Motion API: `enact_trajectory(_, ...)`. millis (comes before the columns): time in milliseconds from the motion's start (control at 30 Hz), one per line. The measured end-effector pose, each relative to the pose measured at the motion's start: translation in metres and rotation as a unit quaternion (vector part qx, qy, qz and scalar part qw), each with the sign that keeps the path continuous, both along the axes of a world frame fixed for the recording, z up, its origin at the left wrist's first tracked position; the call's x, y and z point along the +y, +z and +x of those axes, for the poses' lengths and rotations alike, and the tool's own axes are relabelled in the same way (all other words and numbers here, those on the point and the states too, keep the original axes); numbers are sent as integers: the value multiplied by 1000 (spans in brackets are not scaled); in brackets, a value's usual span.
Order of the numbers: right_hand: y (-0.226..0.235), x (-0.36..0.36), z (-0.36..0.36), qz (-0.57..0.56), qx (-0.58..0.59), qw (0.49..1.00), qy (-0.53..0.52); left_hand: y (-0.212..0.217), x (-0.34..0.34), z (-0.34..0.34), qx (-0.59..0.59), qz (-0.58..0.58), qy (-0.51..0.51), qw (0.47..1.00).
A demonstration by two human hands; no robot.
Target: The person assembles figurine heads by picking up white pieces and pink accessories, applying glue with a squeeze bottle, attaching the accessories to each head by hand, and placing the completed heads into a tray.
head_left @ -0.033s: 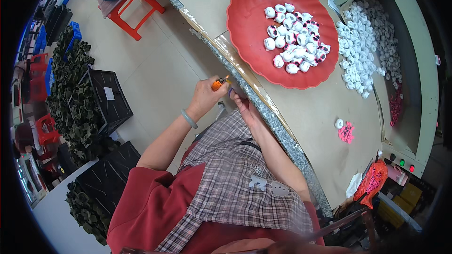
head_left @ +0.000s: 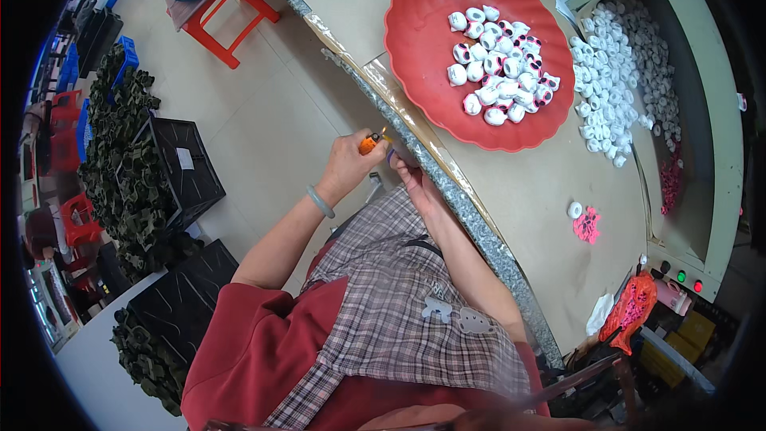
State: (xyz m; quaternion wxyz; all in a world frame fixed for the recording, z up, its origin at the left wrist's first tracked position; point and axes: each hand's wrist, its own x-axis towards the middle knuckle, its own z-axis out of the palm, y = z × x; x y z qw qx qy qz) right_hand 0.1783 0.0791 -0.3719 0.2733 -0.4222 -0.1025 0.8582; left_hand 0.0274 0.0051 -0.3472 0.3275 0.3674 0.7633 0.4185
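My left hand (head_left: 347, 164) is closed round an orange lighter (head_left: 368, 144) beside the table's edge. A small flame (head_left: 384, 132) burns at the lighter's tip. Just to the right, my right hand (head_left: 416, 182) is closed below the table edge, its fingers pinched together near the flame. A bit of purple-blue (head_left: 391, 156) shows at its fingertips, with some yellow above it. What that thing is cannot be made out, as it is small and partly hidden by the fingers. A grey-green bangle (head_left: 320, 202) circles my left wrist.
On the table stands a red scalloped tray (head_left: 423, 56) with several white round pieces, some pink-edged. More white pieces (head_left: 606, 104) spill from a pale green metal box (head_left: 724, 112). A white ring (head_left: 574, 210) lies beside pink bits (head_left: 586, 225). Black crates (head_left: 187, 172) and a red stool (head_left: 227, 20) stand left.
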Motion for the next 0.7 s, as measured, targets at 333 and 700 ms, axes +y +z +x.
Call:
enact_trajectory(333,-20,3,3,19,22,999,-15,-3,5,-3,2,16,7,1000)
enact_trajectory(700,-19,3,3,41,-8,999,-4,-3,6,-4,8,32,6,999)
